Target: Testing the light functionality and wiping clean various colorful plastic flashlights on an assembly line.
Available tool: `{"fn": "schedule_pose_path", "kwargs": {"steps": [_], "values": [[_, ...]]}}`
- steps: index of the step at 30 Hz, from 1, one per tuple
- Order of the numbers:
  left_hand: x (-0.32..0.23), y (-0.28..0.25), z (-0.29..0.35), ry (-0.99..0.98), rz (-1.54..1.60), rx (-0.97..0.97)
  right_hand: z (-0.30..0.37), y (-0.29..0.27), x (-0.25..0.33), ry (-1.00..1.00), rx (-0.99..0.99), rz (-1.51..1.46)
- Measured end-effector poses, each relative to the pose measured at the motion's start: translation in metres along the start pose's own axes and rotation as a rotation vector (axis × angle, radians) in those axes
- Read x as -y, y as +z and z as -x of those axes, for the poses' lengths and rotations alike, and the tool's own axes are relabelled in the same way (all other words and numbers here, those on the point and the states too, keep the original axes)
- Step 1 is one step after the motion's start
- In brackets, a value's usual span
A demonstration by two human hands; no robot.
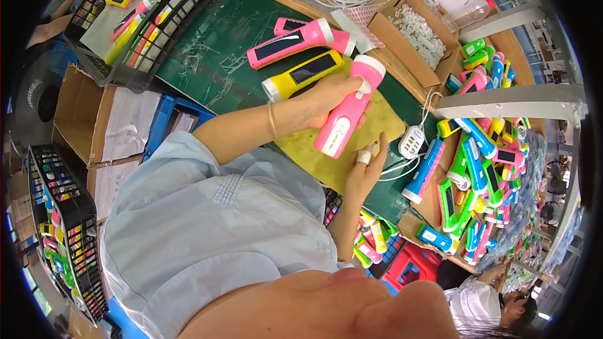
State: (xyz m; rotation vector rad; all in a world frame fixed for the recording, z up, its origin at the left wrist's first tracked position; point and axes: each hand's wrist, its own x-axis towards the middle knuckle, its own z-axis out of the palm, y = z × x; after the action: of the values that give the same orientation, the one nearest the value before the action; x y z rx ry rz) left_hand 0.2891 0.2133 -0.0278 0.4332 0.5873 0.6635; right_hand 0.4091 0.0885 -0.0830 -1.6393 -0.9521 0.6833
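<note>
1. Two black wire baskets [157, 31] of torches stand at far left, beside the green bench [220, 44].
2. Left hand [330, 100] is clamped round a pink torch [342, 119] above a yellow mat [383, 122]; likely light, rigid, smooth plastic, best gripped mid-barrel.
3. Right hand [364, 169], finger taped, hangs loosely open below.
4. Bright heaped torches [483, 169] lie rightward.

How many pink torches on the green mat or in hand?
3: one in the left hand, pink torch; two lying on the green mat at and. Others may be hidden.
</note>
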Motion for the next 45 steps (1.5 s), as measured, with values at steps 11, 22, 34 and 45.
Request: {"fn": "schedule_pose_path", "kwargs": {"steps": [11,22,34,45], "values": [[0.012,0.000,0.029,0.163,-0.865,0.041,-0.070,-0.006,0.053,-0.212,0.256,-0.051],[0.010,-0.003,0.055,0.076,-1.171,0.143,-0.081,0.014,0.059,-0.355,0.623,-0.130],[0.033,-0.028,0.036,0.253,-1.230,0.116,-0.085,0.014,0.052,-0.221,0.660,0.194],[-0.016,0.000,0.025,0.013,-0.142,0.068,-0.019,-0.001,0.018,-0.067,0.132,0.047]]}}
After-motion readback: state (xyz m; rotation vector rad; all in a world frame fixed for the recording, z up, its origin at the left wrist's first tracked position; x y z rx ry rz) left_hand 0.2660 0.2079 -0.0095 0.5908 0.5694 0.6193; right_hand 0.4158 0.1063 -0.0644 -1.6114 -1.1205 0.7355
